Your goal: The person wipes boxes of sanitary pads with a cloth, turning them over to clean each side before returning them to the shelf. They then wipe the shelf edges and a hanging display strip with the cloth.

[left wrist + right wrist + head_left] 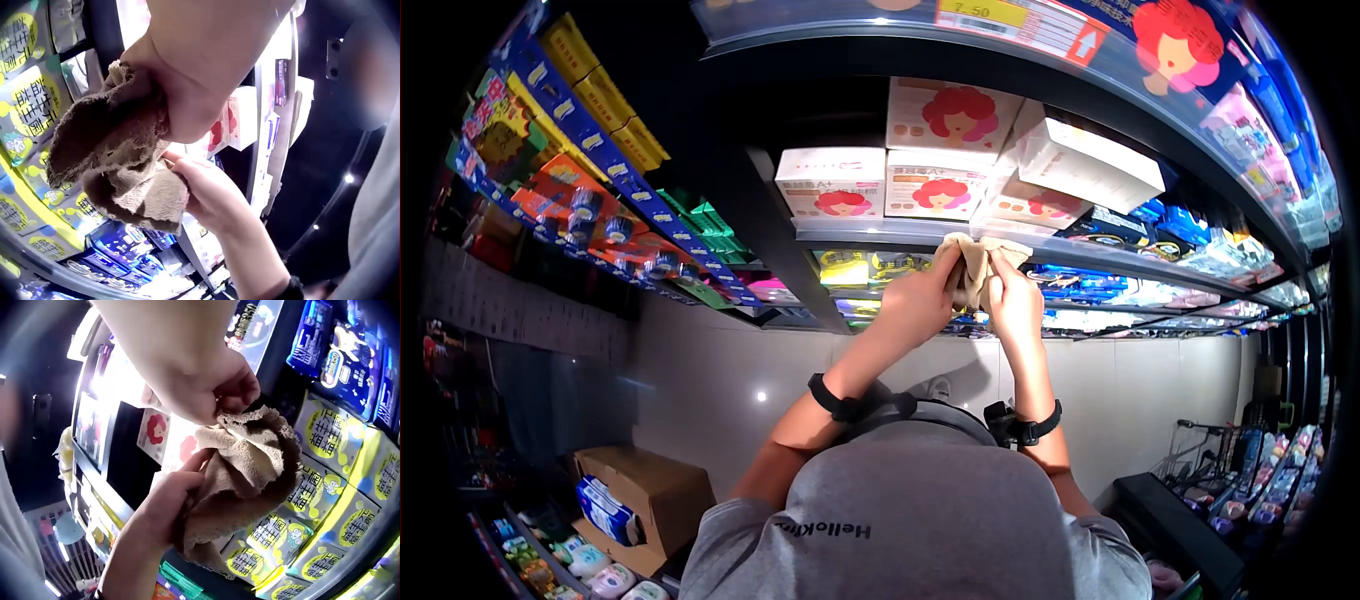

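Note:
A beige, frayed cloth [972, 270] is bunched between both hands, just in front of a shelf edge [870, 240]. My left hand [917, 298] pinches its left part, and my right hand [1015, 298] pinches its right part. In the left wrist view the cloth [125, 156] hangs in loose folds, with the right hand [203, 187] gripping its lower side. The right wrist view shows the cloth [244, 469] drooping below the curled fingers of the right hand [209, 387]. White boxes with a red-haired figure [935, 185] stand on the shelf just beyond the hands.
One white box [1090, 165] lies tilted over the others at the right. Yellow and grey packs [312, 494] fill the shelf below, beside blue packs [125, 244]. An upper shelf with a price tag [1000, 20] overhangs. A cardboard carton [650, 490] stands on the floor behind.

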`<state>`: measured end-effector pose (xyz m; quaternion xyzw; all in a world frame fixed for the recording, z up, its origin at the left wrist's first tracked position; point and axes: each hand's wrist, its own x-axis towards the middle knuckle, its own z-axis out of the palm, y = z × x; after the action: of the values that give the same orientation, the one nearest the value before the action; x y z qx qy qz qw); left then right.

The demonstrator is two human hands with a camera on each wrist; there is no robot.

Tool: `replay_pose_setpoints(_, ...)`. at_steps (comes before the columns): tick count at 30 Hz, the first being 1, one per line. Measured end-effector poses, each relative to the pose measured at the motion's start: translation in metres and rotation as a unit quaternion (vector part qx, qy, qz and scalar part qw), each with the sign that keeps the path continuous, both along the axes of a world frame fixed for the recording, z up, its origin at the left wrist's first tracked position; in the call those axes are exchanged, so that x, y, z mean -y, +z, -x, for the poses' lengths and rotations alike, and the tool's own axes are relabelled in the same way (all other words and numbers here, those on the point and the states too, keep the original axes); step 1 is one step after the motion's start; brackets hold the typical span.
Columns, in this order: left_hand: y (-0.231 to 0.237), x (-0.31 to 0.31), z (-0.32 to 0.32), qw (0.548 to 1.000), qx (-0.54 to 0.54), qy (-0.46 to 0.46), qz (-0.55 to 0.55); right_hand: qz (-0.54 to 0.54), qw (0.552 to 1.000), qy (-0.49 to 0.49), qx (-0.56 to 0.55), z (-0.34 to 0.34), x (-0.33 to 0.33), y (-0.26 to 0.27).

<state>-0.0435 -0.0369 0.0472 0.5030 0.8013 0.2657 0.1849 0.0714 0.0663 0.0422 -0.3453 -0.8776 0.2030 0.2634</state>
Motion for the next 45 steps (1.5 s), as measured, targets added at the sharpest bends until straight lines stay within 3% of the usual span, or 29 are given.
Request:
replay_pose_setpoints(3,-0.025,0.02,0.007,0.999,0.004,0.021,0.035,-0.006,0.998,0.054,0.017,0.017,0.011,-0.002)
replay_pose_setpoints(5,-0.053,0.043,0.016,0.994,-0.022,0.09,-0.054,-0.009,0.995,0.088,0.049,0.033,0.022,0.001)
replay_pose_setpoints(8,-0.031,0.09,0.038,0.99,0.058,0.115,-0.051,0.082,0.983,0.161,0.029,0.057,0.047,0.002)
replay_pose_setpoints(9,-0.025,0.107,0.044,0.986,0.059,0.134,-0.077,0.081,0.982,0.168,0.026,0.064,0.058,0.001)
replay_pose_setpoints(11,-0.007,0.135,0.058,0.953,0.081,0.131,-0.262,0.029,0.961,0.265,-0.075,0.083,0.077,0.002)
replay_pose_setpoints(13,0.019,0.152,0.074,0.926,-0.032,0.147,-0.346,-0.114,0.92,0.319,-0.198,0.108,0.094,0.026)
replay_pose_setpoints(15,0.057,0.165,0.088,0.895,-0.129,0.173,-0.391,-0.07,0.934,0.303,-0.174,0.117,0.109,0.067)
replay_pose_setpoints(17,0.093,0.158,0.103,0.828,-0.222,0.194,-0.477,-0.268,0.887,0.258,-0.272,0.14,0.12,0.112)
replay_pose_setpoints(19,0.121,0.149,0.116,0.81,-0.292,0.194,-0.471,-0.245,0.903,0.222,-0.275,0.157,0.135,0.14)
replay_pose_setpoints(21,0.116,0.124,0.14,0.795,-0.358,0.202,-0.447,-0.294,0.898,0.213,-0.249,0.187,0.139,0.141)
replay_pose_setpoints(23,0.077,0.1,0.165,0.819,-0.428,0.184,-0.336,-0.36,0.889,0.185,-0.213,0.215,0.137,0.123)
replay_pose_setpoints(24,0.04,0.093,0.174,0.819,-0.429,0.2,-0.324,-0.368,0.903,0.189,-0.116,0.217,0.137,0.109)
replay_pose_setpoints(25,0.01,0.09,0.183,0.819,-0.43,0.2,-0.322,-0.359,0.903,0.194,-0.134,0.22,0.133,0.079)
replay_pose_setpoints(27,-0.052,0.092,0.178,0.872,-0.399,0.178,-0.22,-0.339,0.914,0.212,-0.064,0.208,0.136,0.038)
replay_pose_setpoints(30,-0.086,0.1,0.153,0.889,-0.364,0.156,-0.232,-0.411,0.888,0.205,0.0,0.201,0.137,-0.002)
replay_pose_setpoints(32,-0.078,0.102,0.161,0.878,-0.366,0.135,-0.276,-0.382,0.902,0.199,-0.004,0.206,0.137,0.002)
replay_pose_setpoints(33,-0.039,0.107,0.163,0.91,-0.344,0.121,-0.196,-0.374,0.908,0.184,-0.031,0.209,0.14,0.018)
replay_pose_setpoints(35,0.012,0.111,0.17,0.862,-0.379,0.142,-0.306,-0.353,0.914,0.17,-0.106,0.216,0.142,0.063)
replay_pose_setpoints(37,0.067,0.114,0.175,0.845,-0.42,0.134,-0.303,-0.367,0.91,0.127,-0.141,0.22,0.146,0.104)
replay_pose_setpoints(39,0.093,0.107,0.176,0.82,-0.441,0.132,-0.34,-0.374,0.903,0.094,-0.192,0.224,0.145,0.121)
replay_pose_setpoints(42,0.075,0.102,0.18,0.818,-0.457,0.115,-0.329,-0.372,0.912,0.077,-0.157,0.218,0.143,0.108)
replay_pose_setpoints(45,0.005,0.102,0.182,0.827,-0.439,0.1,-0.336,-0.366,0.923,0.094,-0.072,0.212,0.148,0.06)
